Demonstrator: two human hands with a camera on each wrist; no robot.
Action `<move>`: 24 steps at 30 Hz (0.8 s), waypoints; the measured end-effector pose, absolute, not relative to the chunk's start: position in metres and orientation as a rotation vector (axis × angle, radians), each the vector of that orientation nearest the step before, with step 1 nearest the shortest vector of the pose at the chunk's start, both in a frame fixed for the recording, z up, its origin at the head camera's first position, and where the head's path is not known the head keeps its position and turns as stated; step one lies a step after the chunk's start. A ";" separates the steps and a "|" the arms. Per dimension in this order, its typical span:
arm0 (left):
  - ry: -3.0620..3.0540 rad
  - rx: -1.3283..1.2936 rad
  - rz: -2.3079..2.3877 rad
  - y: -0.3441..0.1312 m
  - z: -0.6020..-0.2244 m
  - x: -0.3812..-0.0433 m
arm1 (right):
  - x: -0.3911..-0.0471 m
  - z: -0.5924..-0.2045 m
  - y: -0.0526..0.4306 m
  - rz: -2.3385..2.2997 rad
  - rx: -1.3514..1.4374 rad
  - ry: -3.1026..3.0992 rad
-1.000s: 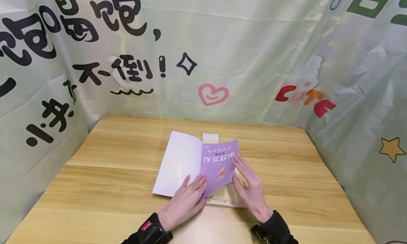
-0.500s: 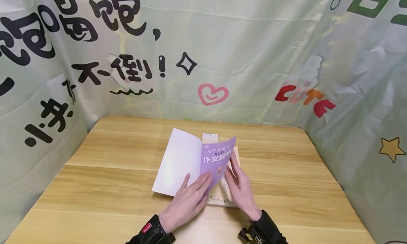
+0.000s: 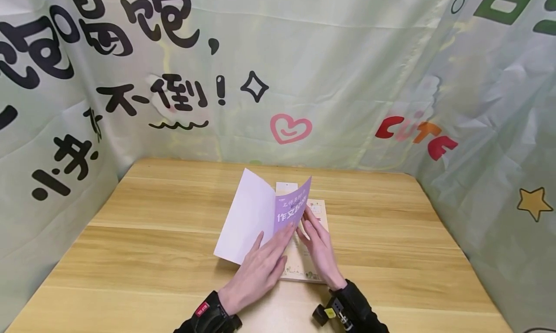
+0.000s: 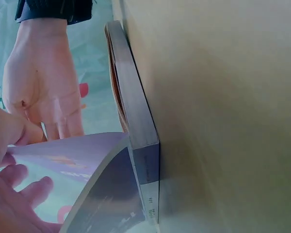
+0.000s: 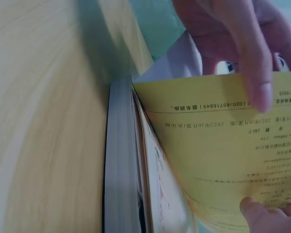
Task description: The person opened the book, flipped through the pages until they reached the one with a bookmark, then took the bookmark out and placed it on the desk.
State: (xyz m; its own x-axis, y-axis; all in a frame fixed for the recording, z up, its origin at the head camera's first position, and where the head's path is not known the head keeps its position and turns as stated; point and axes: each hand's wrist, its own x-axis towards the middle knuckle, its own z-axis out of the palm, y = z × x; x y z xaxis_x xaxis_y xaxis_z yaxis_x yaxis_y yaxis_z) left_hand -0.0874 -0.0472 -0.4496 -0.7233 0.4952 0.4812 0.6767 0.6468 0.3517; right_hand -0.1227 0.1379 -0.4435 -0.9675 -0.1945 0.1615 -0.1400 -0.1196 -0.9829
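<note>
An open book lies in the middle of the wooden table, its blank white inside cover (image 3: 245, 217) tilted up at left. A purple title page (image 3: 288, 212) stands half raised and curved; its yellow back (image 5: 203, 141) carries small print in the right wrist view. My left hand (image 3: 258, 270) lies along the purple side, holding the page's lower edge between its fingers, one finger (image 5: 259, 94) over the yellow side. On the yellow side my right hand (image 3: 319, 243) touches the page near its free edge, fingers fairly straight, one fingertip (image 5: 250, 204) on the paper.
Under the raised page is a cream-coloured page (image 3: 299, 265) with small drawings along its bottom. A white strip (image 3: 286, 188) shows behind the book. Printed cloth (image 3: 347, 82) hangs around the back and sides of the wooden table (image 3: 143, 236).
The purple page has swung up and leftward, with my right hand moving left alongside it. The white cover has tilted higher. My left hand has shifted slightly up and right.
</note>
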 end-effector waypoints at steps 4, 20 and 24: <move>-2.430 -0.940 -0.824 -0.048 -0.446 -0.090 | -0.126 -0.446 0.134 -2.288 -0.406 2.033; -2.193 -0.841 -0.967 -0.058 -0.435 -0.099 | -0.133 -0.448 0.117 -2.152 -0.331 2.041; -2.160 -0.797 -0.952 -0.063 -0.432 -0.101 | -0.134 -0.451 0.115 -2.119 -0.339 2.071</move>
State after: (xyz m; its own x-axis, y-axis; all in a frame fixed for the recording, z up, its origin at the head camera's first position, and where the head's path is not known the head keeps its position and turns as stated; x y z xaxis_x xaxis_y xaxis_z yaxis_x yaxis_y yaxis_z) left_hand -0.1015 -0.0630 -0.4318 -0.6121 0.2666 0.7444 0.7293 0.5541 0.4013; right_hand -0.1339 0.1146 -0.4506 -0.9616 -0.2696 0.0506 -0.0445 -0.0288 -0.9986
